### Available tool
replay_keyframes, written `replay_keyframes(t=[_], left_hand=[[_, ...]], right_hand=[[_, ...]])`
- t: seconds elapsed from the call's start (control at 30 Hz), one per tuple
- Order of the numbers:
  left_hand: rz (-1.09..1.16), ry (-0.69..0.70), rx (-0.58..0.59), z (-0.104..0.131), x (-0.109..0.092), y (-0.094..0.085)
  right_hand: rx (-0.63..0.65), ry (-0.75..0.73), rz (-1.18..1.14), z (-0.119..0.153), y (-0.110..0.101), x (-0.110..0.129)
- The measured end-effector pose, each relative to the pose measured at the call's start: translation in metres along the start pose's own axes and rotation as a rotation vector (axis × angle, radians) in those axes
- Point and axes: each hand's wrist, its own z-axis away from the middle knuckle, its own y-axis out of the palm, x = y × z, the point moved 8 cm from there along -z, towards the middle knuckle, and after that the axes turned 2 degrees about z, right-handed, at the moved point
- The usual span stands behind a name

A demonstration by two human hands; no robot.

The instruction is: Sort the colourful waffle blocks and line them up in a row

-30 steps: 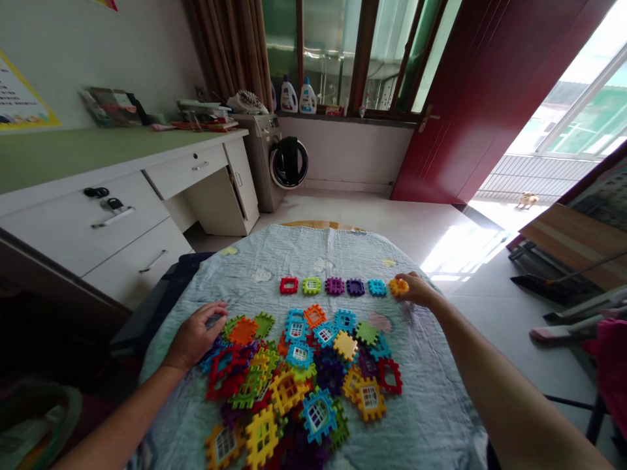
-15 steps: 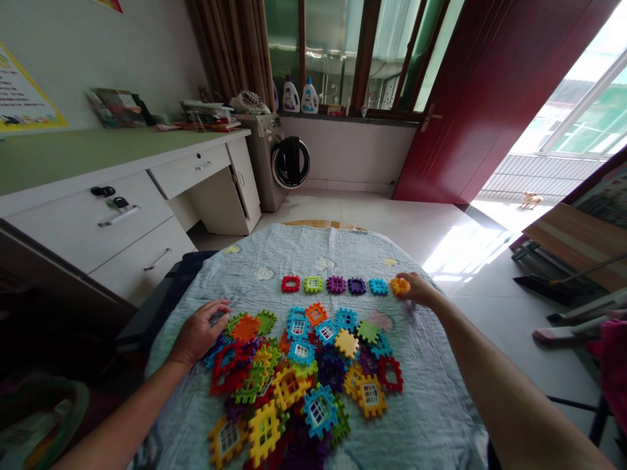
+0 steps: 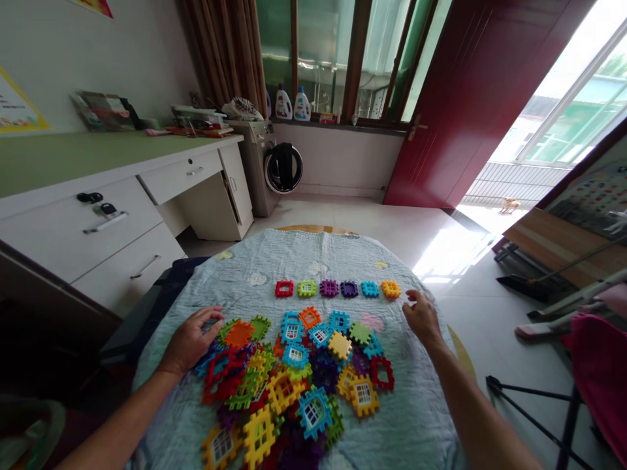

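Note:
A row of square plastic building tiles lies across the table: a red tile (image 3: 285, 288), a light green tile (image 3: 307, 288), a purple tile (image 3: 330, 288), a dark blue tile (image 3: 349, 289), a light blue tile (image 3: 370, 289) and a yellow-orange tile (image 3: 390, 290) at the right end. My right hand (image 3: 420, 316) is just right of the yellow-orange tile, apart from it, fingers parted and holding nothing. Nearer me is a heap of mixed tiles (image 3: 285, 390), some with white window grids. My left hand (image 3: 193, 336) rests by the heap's left edge, fingers spread, nothing in it.
A pale blue patterned cloth (image 3: 414, 405) covers the round table. Behind stand a white desk (image 3: 112, 228) with drawers, a washing machine (image 3: 257, 170) with its door open, and a red door (image 3: 455, 111). A pink item (image 3: 600, 372) and dark metal legs are at the right.
My right hand has let go of the yellow-orange tile, leaving it at the row's right end, and drawn slightly back toward me. The camera view has shifted a little; my left hand stays by the heap.

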Motion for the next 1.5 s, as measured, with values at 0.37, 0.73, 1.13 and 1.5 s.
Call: replay_keyframes(t=[0.37, 0.73, 1.13, 1.5], left_hand=[[-0.017, 0.023, -0.015, -0.001, -0.006, -0.002], [-0.008, 0.023, -0.011, -0.001, -0.006, 0.000], [-0.017, 0.011, -0.033, -0.001, -0.007, -0.002], [-0.005, 0.015, -0.024, -0.001, -0.008, -0.001]], right_hand=[[0.007, -0.016, 0.181, 0.049, 0.019, 0.012], [0.042, 0.005, 0.217, 0.050, 0.016, 0.018], [0.027, -0.002, 0.156, 0.049, 0.015, 0.014], [0.346, -0.374, -0.289, 0.109, 0.009, 0.126]])
